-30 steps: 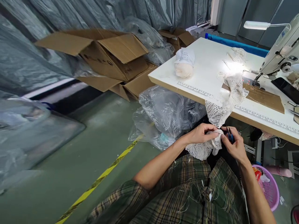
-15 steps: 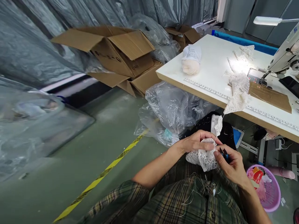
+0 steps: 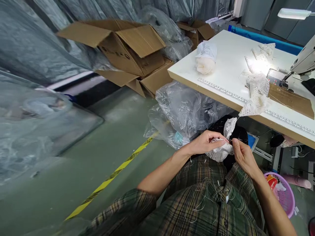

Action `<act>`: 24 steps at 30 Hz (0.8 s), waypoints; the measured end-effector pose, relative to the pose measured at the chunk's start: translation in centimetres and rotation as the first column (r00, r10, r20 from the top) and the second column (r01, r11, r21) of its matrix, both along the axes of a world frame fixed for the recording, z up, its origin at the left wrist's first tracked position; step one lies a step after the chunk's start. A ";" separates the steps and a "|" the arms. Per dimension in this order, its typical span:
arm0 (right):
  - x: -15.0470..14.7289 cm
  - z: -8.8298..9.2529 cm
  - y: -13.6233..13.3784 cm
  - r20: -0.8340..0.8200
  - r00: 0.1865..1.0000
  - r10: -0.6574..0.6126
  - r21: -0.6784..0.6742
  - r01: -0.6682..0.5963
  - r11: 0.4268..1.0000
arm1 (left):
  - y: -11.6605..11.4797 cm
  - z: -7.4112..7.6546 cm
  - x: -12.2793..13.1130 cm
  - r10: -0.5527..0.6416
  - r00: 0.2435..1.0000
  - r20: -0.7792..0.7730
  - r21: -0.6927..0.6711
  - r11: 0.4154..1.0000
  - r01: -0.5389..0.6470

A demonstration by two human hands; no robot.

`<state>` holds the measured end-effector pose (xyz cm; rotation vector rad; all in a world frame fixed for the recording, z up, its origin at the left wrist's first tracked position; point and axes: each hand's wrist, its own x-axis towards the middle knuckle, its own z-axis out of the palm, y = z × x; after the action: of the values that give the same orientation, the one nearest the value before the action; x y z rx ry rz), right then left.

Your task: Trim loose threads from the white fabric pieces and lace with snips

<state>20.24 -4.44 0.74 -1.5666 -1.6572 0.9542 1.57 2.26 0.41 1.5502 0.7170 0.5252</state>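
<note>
Lace piece [image 3: 218,156], pinched in the left hand [image 3: 205,143], seems not yet separated from the lace strip [image 3: 257,93] at the surface's [image 3: 230,54] near edge; right hand [image 3: 243,154] grips a mostly hidden dark tool [image 3: 230,141].

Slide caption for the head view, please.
Left hand holding white lace, right hand close beside it, near a white sewing table.

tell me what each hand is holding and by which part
The left hand pinches white lace near its upper edge. The right hand holds something dark, mostly hidden; which part cannot be told.
</note>
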 end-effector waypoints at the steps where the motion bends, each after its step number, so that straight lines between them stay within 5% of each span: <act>1: -0.1 -0.1 0.2 0.000 1.000 0.011 -0.001 -0.011 1.000 | 0.0 0.0 0.0 -0.004 1.000 0.000 0.006 1.000 0.004; 9: -0.4 -1.4 0.9 0.002 0.999 -0.044 0.007 0.044 0.999 | 0.1 0.0 0.4 0.062 0.998 -0.024 -0.052 0.997 -0.063; 18: -0.3 -0.7 0.4 0.097 0.995 0.016 0.065 -0.022 0.998 | 0.2 1.2 0.8 0.057 0.994 -0.096 -0.122 0.990 -0.069; 24: -0.1 -2.4 0.6 0.079 0.994 -0.079 0.045 0.076 0.996 | 0.5 0.3 1.0 0.045 0.993 -0.111 -0.098 0.994 -0.056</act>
<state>20.15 -3.86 -1.64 -1.6482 -1.6477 0.8205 2.58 2.79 0.72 1.4781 0.8554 0.4379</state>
